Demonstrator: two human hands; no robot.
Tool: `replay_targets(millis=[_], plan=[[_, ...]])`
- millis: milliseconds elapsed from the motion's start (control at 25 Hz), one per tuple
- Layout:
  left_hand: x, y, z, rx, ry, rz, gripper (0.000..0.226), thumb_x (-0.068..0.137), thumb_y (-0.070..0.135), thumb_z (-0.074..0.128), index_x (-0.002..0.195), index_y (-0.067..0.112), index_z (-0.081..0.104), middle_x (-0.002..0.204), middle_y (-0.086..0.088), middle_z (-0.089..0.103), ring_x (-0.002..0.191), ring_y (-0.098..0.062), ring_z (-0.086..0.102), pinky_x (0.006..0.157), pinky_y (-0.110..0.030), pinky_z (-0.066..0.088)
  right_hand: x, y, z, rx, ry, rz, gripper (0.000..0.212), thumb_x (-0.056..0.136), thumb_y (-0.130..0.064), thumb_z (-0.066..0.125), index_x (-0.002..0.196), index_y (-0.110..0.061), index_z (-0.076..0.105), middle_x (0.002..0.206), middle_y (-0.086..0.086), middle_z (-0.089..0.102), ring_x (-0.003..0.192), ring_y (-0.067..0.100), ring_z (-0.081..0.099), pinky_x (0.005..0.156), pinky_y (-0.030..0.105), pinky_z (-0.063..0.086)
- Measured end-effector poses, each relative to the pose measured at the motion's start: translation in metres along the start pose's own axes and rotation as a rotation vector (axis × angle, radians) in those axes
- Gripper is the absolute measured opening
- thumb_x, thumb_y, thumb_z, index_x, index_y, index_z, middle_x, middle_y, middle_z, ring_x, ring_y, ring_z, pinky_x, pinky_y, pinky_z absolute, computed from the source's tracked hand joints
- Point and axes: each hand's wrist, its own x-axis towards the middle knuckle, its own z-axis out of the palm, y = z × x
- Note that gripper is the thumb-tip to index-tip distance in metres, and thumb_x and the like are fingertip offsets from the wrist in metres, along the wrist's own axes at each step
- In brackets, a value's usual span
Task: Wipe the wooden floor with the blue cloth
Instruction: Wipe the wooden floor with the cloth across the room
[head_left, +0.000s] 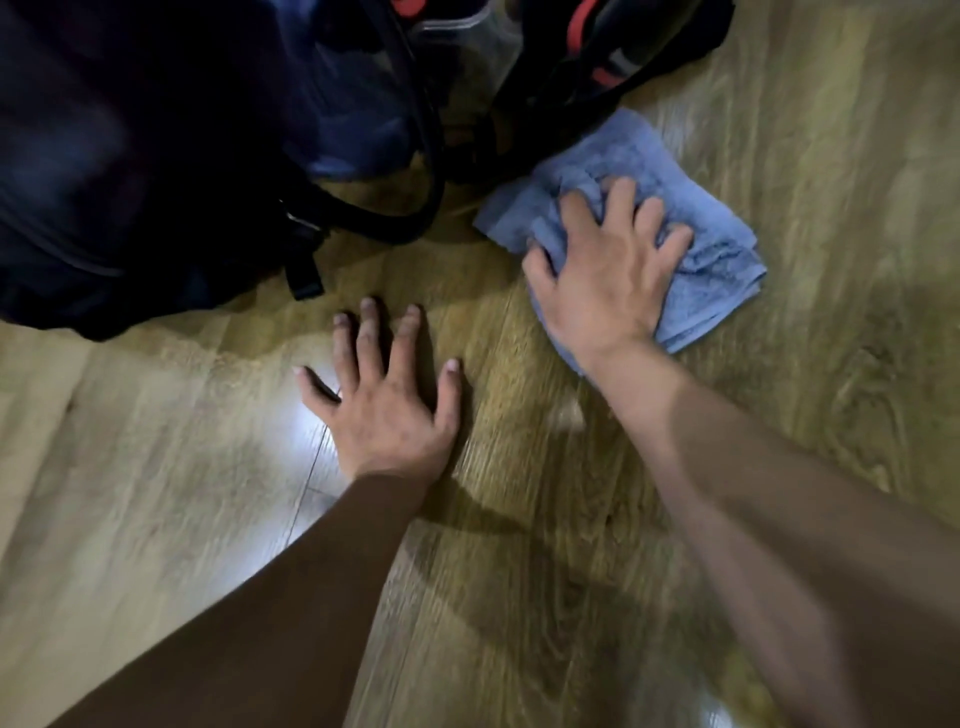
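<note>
A folded blue cloth (691, 208) lies on the wooden floor (519, 545) at the upper right of the view. My right hand (608, 270) presses down on the cloth, its fingers curled into the fabric and bunching it. My left hand (384, 400) rests flat on the bare floor to the left of the cloth, fingers spread, holding nothing. Both forearms reach in from the bottom edge.
A dark backpack (130, 156) with black straps (415, 208) sits at the upper left, its strap curling close to the cloth's left corner. A second dark bag with red trim (597, 52) stands just behind the cloth. A bright glare (301, 426) lies by my left hand.
</note>
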Motion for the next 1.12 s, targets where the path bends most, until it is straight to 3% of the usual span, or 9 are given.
replay_targets(millis=[240,400,560,640,680,760,800,920,1120], plan=[[0.000,-0.002,-0.001,-0.007,0.002,0.009,0.061,0.096,0.054,0.029,0.154,0.038,0.032,0.169,0.000,0.020,0.157,-0.024,0.006,0.117,-0.069,0.001,-0.033,0.000,-0.008,-0.017,0.027,-0.064,0.042,0.085,-0.055,0.053,0.113,-0.024,0.056,0.115,0.012,0.050,0.100,0.036,0.048,0.086,0.050,0.034],[-0.002,-0.004,-0.005,0.005,-0.049,0.007,0.073,0.084,0.044,0.025,0.157,0.040,0.026,0.171,0.002,0.013,0.158,-0.021,0.001,0.118,-0.070,-0.001,-0.092,-0.001,-0.012,0.012,0.033,-0.087,0.046,0.086,-0.056,0.052,0.121,-0.026,0.056,0.121,0.011,0.049,0.098,0.035,0.046,0.088,0.050,0.035],[0.007,-0.003,-0.024,-0.156,-0.209,0.014,0.074,0.085,0.040,0.031,0.157,0.046,0.020,0.172,0.008,0.001,0.157,-0.013,-0.009,0.119,-0.066,-0.010,-0.156,-0.005,-0.025,0.027,-0.007,-0.088,0.053,0.084,-0.056,0.053,0.129,-0.027,0.057,0.129,0.010,0.048,0.099,0.034,0.044,0.091,0.051,0.034],[0.012,-0.031,-0.035,-0.205,-0.326,-0.009,0.077,0.087,0.053,0.042,0.157,0.054,0.010,0.172,0.009,-0.009,0.155,-0.013,-0.018,0.118,-0.068,-0.011,-0.173,-0.004,-0.029,0.026,-0.025,-0.118,0.054,0.084,-0.056,0.053,0.130,-0.027,0.059,0.130,0.010,0.049,0.099,0.034,0.045,0.092,0.051,0.034],[0.012,-0.052,-0.040,-0.186,-0.396,-0.084,0.086,0.084,0.071,0.046,0.154,0.061,-0.003,0.169,0.008,-0.021,0.152,-0.016,-0.028,0.116,-0.072,-0.011,-0.174,-0.005,-0.029,0.029,-0.028,-0.121,0.054,0.084,-0.056,0.053,0.129,-0.028,0.060,0.130,0.010,0.050,0.099,0.033,0.045,0.092,0.051,0.034],[0.008,-0.089,-0.054,-0.105,-0.551,-0.309,0.119,0.049,0.108,0.045,0.129,0.073,-0.036,0.151,0.011,-0.052,0.135,-0.020,-0.050,0.108,-0.080,-0.011,-0.171,-0.004,-0.029,0.054,-0.019,-0.114,0.051,0.084,-0.056,0.053,0.126,-0.027,0.062,0.129,0.009,0.049,0.097,0.033,0.044,0.090,0.051,0.035],[0.004,-0.102,-0.059,-0.083,-0.595,-0.363,0.128,0.032,0.113,0.043,0.120,0.074,-0.042,0.138,0.014,-0.062,0.127,-0.020,-0.056,0.105,-0.083,-0.011,-0.170,-0.004,-0.028,0.063,-0.011,-0.113,0.050,0.084,-0.056,0.052,0.125,-0.027,0.062,0.128,0.009,0.048,0.097,0.033,0.044,0.089,0.051,0.035],[0.007,-0.110,-0.064,-0.180,-0.690,-0.343,0.143,0.014,0.110,0.052,0.115,0.077,-0.043,0.118,0.023,-0.071,0.111,-0.017,-0.066,0.106,-0.084,-0.005,-0.169,-0.004,-0.024,0.083,-0.009,-0.137,0.051,0.084,-0.056,0.052,0.126,-0.028,0.060,0.129,0.009,0.047,0.097,0.033,0.045,0.088,0.051,0.034],[0.006,-0.103,-0.077,-0.143,-0.762,-0.337,0.149,0.011,0.107,0.052,0.123,0.074,-0.041,0.121,0.025,-0.070,0.106,-0.015,-0.067,0.095,-0.088,-0.008,-0.155,-0.008,-0.030,0.062,-0.041,-0.147,0.050,0.084,-0.058,0.052,0.123,-0.027,0.060,0.120,0.009,0.049,0.093,0.034,0.045,0.084,0.050,0.034]])
